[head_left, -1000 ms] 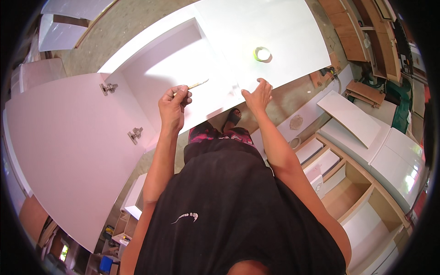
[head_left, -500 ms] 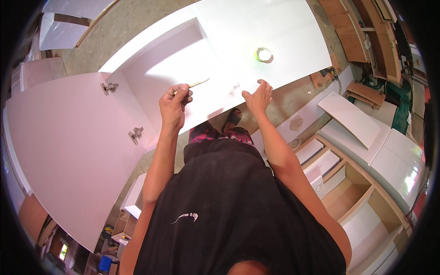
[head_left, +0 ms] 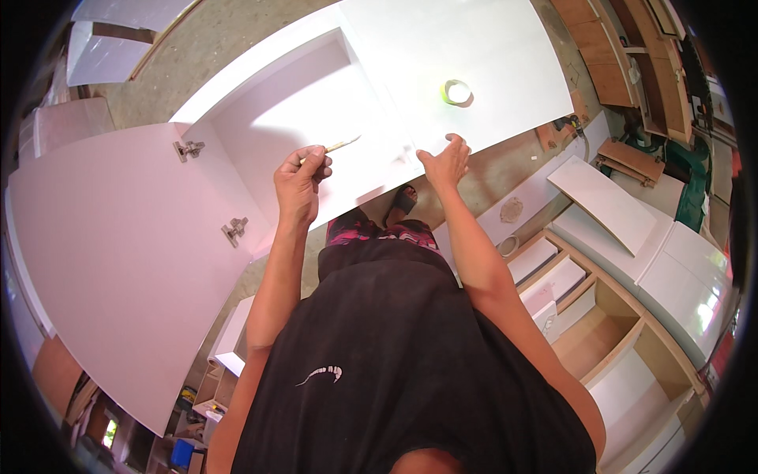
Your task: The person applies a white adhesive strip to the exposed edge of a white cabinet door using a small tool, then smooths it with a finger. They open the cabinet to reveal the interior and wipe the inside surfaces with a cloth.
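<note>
My left hand (head_left: 300, 178) is closed around the light handle of a thin paintbrush (head_left: 341, 145), its tip pointing right over the open compartment of a white cabinet (head_left: 260, 59). Near the cabinet's front edge is my right hand (head_left: 446, 163), fingers apart and holding nothing; whether it touches the surface I cannot tell. Beyond it, a small yellow-green tub (head_left: 456, 92) with bright white inside stands on the white top. To the left swings the cabinet's wide door (head_left: 118, 253), with two metal hinges (head_left: 188, 151) along its edge.
At the right lie a loose white panel (head_left: 604, 201) and an open wooden drawer frame (head_left: 600, 324). A power drill (head_left: 570, 124) rests past the cabinet's right end. Brown wooden cabinets (head_left: 600, 59) stand at the far right. My sandalled foot (head_left: 405, 197) shows below the front edge.
Hardly anything differs. My right hand has shifted very slightly, while my left hand keeps the brush in the same place.
</note>
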The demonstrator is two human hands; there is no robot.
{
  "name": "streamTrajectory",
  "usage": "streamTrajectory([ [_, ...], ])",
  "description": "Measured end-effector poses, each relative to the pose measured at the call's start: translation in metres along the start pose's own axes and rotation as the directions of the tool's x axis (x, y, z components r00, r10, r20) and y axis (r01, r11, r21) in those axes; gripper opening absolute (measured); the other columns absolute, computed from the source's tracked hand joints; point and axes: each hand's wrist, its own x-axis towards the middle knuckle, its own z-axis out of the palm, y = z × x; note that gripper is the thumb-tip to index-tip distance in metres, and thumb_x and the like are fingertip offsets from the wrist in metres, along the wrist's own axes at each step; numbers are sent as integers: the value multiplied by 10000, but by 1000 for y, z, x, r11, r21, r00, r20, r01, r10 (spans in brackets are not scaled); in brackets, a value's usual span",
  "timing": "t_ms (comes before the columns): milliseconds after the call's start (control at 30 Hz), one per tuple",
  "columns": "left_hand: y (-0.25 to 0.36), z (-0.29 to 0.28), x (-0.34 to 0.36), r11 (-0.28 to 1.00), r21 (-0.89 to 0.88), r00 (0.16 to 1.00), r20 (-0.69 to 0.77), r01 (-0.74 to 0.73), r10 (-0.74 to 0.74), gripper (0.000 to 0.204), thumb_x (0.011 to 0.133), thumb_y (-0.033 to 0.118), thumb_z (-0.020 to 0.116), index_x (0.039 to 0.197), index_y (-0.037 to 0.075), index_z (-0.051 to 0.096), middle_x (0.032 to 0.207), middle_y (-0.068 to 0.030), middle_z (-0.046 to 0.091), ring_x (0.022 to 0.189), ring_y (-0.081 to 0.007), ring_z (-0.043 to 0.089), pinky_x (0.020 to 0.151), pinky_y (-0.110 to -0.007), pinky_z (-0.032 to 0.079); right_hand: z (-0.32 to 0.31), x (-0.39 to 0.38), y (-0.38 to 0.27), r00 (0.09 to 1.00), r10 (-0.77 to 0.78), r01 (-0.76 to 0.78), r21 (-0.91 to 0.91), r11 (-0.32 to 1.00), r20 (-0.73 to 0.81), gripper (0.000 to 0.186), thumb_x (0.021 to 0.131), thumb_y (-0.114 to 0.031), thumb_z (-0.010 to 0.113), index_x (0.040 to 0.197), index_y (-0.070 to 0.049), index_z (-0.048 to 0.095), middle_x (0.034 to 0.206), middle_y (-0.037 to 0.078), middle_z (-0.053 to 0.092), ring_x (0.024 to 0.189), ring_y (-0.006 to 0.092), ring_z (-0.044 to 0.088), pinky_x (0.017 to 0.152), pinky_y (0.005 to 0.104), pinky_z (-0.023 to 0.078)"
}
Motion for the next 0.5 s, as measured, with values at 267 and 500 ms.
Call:
streamTrajectory([
  [267, 1, -2, 3, 1000, 3, 1000, -7, 4, -4, 116, 962, 104, 714, 1011, 4, 683, 855, -69, 684, 758, -149, 653, 685, -278, 534, -3, 1, -5, 999, 43, -43, 3, 999, 30, 812, 650, -305, 886, 1323, -99, 481, 1411, 131, 465, 1336, 344, 420, 1067, 555, 366],
  [500, 1, -5, 3, 1000, -6, 1000, -8, -15, 15, 113, 959, 101, 716, 999, 1, 682, 867, -74, 683, 770, -154, 656, 684, -277, 536, -9, 1, -2, 995, 96, -96, -14, 995, 32, 820, 650, -332, 908, 1308, -92, 482, 1399, 126, 478, 1343, 337, 418, 1074, 560, 371],
])
